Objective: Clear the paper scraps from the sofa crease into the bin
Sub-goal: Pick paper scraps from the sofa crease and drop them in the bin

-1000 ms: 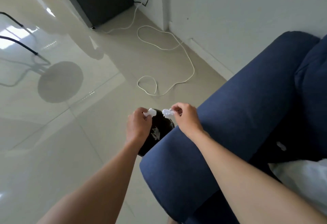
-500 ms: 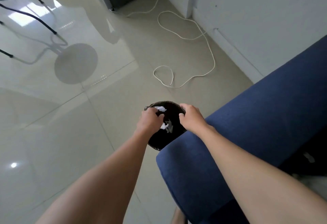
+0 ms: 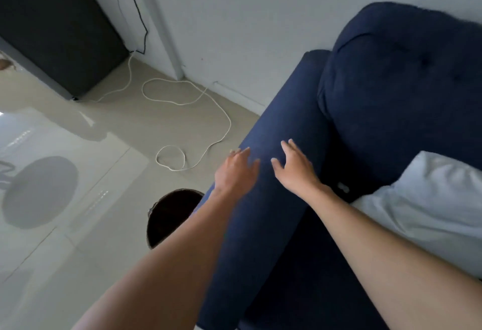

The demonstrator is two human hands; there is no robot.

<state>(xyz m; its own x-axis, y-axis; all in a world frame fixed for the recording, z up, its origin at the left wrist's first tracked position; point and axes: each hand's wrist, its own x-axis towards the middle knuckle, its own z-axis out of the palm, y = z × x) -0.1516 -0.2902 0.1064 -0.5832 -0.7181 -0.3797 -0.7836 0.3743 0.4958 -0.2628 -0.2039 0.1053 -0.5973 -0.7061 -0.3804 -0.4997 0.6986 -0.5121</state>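
Glossy pale tile floor (image 3: 78, 225) and grey wall behind; landmark is the navy sofa armrest (image 3: 273, 186), running from the bottom centre up toward the back cushion (image 3: 404, 82). White pillow (image 3: 422, 207) sits on the seat, right of the armrest. Dark round bin (image 3: 169, 215) stands on the floor just left of the armrest, partly hidden by the left forearm; contents not visible. White cable (image 3: 198, 100) loops on the floor further left and beyond.

One pale paper scrap (image 3: 343, 187) shows in the dark crease just right of the armrest, beside the pillow's edge. Judgement: very light, soft, crumples and tears easily, may slip deeper into the crease, so pinch it with fingertips from above, no scooping.

Left hand (image 3: 236, 172) hovers at the armrest's left edge, fingers spread, empty. Right hand (image 3: 294, 170) is over the armrest top, palm down, fingers spread, empty, near the scrap but not touching it.
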